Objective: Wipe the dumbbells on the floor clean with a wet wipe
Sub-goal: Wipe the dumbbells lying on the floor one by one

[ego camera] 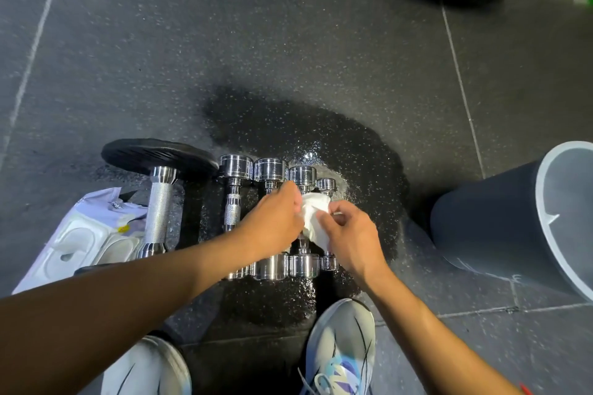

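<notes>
Fingers of both hands pinch the white wet wipe [316, 218]: right hand [351, 239] grips its near edge, left hand [276, 218] bunches the far side, all just above the row of chrome dumbbells [272, 218] on wet floor [353, 144]. Best bet imo: spread wipe flat first, wrap it round the handle w/ firm grip, then do the far heads past the wipe; wipes pack [80, 234] sits left of the dumbbells.

Head view, single camera: worn on your head, wide-angle, facing forward and steeply down. It looks from above onto the floor [288, 42] just ahead of your shoes [340, 346], close over your forearms. Frame edges bend with the lens. You have no second view to compare.
</notes>
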A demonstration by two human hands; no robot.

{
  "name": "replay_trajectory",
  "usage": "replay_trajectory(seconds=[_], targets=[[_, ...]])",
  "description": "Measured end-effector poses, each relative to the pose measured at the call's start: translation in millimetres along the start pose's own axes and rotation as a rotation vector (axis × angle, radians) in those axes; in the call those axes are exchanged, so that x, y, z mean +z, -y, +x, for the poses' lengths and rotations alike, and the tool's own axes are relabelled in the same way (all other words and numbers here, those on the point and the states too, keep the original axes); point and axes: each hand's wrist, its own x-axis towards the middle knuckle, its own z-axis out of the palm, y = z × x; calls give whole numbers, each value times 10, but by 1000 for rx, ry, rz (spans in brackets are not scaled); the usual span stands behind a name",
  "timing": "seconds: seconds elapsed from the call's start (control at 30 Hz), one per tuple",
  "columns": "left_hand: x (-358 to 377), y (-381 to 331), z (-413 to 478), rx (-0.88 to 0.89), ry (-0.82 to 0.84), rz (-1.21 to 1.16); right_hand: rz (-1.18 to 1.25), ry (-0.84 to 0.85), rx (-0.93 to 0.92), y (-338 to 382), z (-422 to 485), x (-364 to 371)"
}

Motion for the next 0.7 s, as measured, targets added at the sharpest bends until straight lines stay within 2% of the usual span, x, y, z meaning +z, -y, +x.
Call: replay_trajectory(seconds=[0.03,0.13,0.27,0.37,0.47,0.57,0.7], targets=[[-4,13,17,24,-23,24,81,6,-15,23,2,-15],[-22,18,95,-25,-31,40,238,173,-25,106,-8,-62],[-63,1,177,-117,-37,-139,340,323,4,66,35,-136],[-124,64,192,-116,-39,-214,379,274,20,12,49,-180],[-208,63,142,-2,-9,-194,350,254,-17,6,44,-219],[-301,31,98,83,-84,-246,269,188,-87,-6,59,-226],[-329,35,126,52,-108,-253,316,88,-134,1,58,-236]])
